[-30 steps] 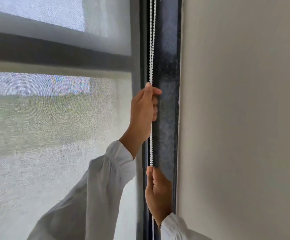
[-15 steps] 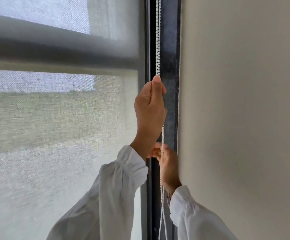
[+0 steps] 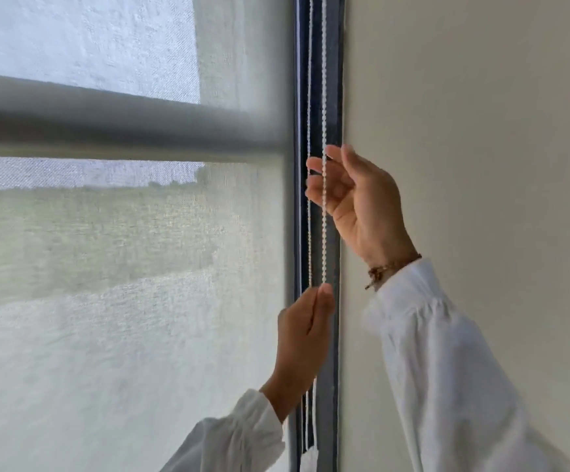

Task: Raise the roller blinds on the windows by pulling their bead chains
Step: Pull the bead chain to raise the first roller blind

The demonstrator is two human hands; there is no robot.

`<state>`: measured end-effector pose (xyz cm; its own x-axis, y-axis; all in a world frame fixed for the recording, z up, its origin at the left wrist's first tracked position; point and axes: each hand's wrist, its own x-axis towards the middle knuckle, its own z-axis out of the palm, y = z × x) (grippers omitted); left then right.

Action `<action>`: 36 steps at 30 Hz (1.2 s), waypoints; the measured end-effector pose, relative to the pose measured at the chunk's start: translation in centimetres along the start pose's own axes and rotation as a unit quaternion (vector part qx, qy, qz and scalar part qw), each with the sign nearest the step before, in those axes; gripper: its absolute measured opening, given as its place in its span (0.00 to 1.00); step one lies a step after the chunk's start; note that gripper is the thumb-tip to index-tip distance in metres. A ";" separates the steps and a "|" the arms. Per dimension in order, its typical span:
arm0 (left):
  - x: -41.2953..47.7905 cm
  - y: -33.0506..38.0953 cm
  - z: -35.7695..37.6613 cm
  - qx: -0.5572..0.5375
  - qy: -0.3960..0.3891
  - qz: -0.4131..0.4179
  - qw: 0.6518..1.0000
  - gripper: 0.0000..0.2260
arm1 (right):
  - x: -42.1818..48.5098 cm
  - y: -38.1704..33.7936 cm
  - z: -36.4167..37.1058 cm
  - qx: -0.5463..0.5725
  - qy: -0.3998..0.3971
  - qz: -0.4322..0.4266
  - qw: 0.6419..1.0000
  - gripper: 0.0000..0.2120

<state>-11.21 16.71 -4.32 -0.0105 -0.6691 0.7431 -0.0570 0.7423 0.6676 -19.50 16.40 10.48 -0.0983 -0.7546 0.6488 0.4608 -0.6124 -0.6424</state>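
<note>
Right hand [image 3: 362,202] now higher, loose (half-spread) around bead chain [image 3: 324,233]; left hand [image 3: 305,332] grip pinching it

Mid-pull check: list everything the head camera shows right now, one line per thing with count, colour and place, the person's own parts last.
roller blind: one, translucent white-grey, covering the window on the left
window crossbar: one, dark grey, horizontal behind the blind, upper left
window frame: one, dark, vertical strip at centre
bead chain: one loop, two strands, white, hanging in front of the frame
wall: one, off-white, right side
bracelet: one, brown, right wrist
sleeves: two, white, bottom of view
left hand: lower, fingers pinched on the chain
right hand: upper, fingers closing around the chain
</note>
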 end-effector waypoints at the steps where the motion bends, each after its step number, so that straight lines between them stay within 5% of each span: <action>1: -1.1 0.3 -0.1 0.000 0.001 -0.006 1.000 0.20 | -0.6 -0.9 0.9 -0.015 0.015 0.006 1.000 0.12; 9: -2.1 5.1 -1.5 -0.170 -0.077 -0.129 0.974 0.21 | -5.6 -3.8 4.0 -0.183 0.125 -0.180 0.959 0.16; 12: -0.2 7.7 -2.8 -0.185 -0.065 -0.116 0.974 0.25 | -8.2 -3.2 2.9 -0.239 0.132 -0.209 0.939 0.13; 16: 2.9 14.4 -2.2 -0.157 -0.057 -0.061 0.984 0.15 | -13.0 -0.3 0.4 -0.272 0.099 -0.226 0.930 0.13; 20: 4.6 19.8 -0.4 -0.243 -0.055 -0.067 0.966 0.15 | -16.0 1.5 -1.9 -0.289 0.090 -0.214 0.929 0.17; 23: 4.9 21.4 1.6 -0.219 0.039 -0.056 0.973 0.14 | -16.2 1.2 -1.9 -0.282 0.045 -0.214 0.934 0.14; 28: 4.9 20.4 2.5 -0.163 0.134 0.042 0.977 0.17 | -13.0 -0.3 -2.2 -0.105 0.015 -0.019 0.994 0.23; 36: 1.3 13.1 1.5 -0.030 0.110 0.012 0.993 0.20 | -5.5 -6.7 0.1 0.042 -0.037 0.027 0.998 0.13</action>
<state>-13.47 25.54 5.35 0.2076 -0.6325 0.7462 0.0007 0.7630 0.6464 -21.93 24.65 11.29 -0.0076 -0.7643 0.6448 0.5358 -0.5476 -0.6427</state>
